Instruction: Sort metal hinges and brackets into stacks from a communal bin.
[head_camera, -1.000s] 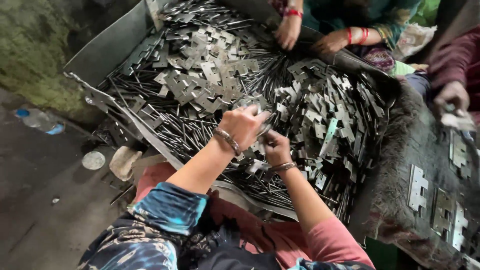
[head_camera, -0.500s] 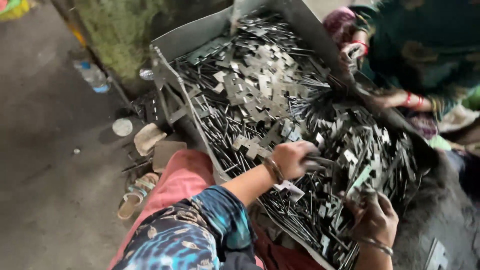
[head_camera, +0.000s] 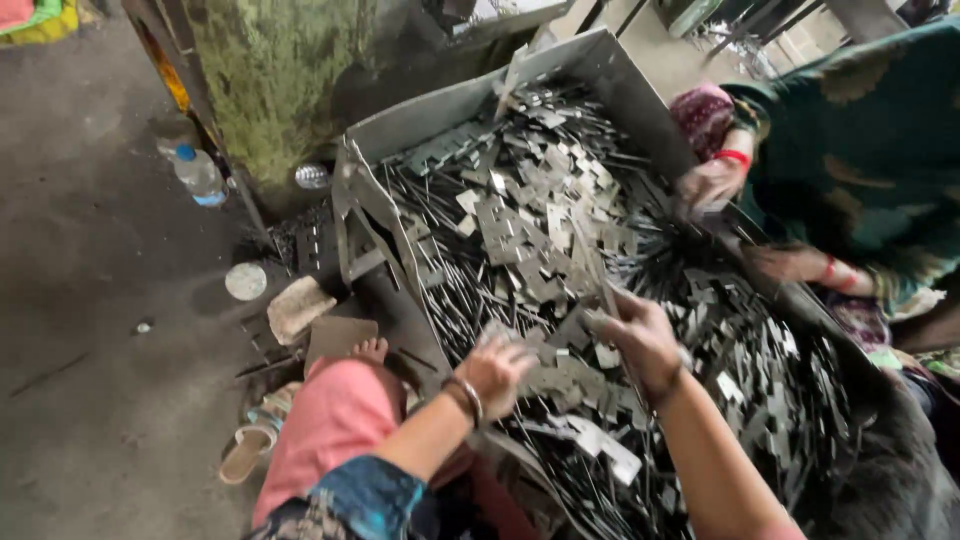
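My left hand (head_camera: 497, 370) grasps flat metal plates (head_camera: 545, 375) in the tray (head_camera: 420, 125); my right hand (head_camera: 640, 335) pinches a thin rod (head_camera: 598, 285) just beside it.

Dull daylight on a dark concrete floor (head_camera: 90, 300) beside a mossy wall (head_camera: 270, 90).

You are seeing dull silver-grey metal plates (head_camera: 520, 235) and dark rods (head_camera: 440, 300) in a grey tray (head_camera: 600, 60). Your trouser leg (head_camera: 330, 420) is showing pink, your sleeve (head_camera: 350, 500) blue-patterned; the bottle cap (head_camera: 184, 153) is showing blue.
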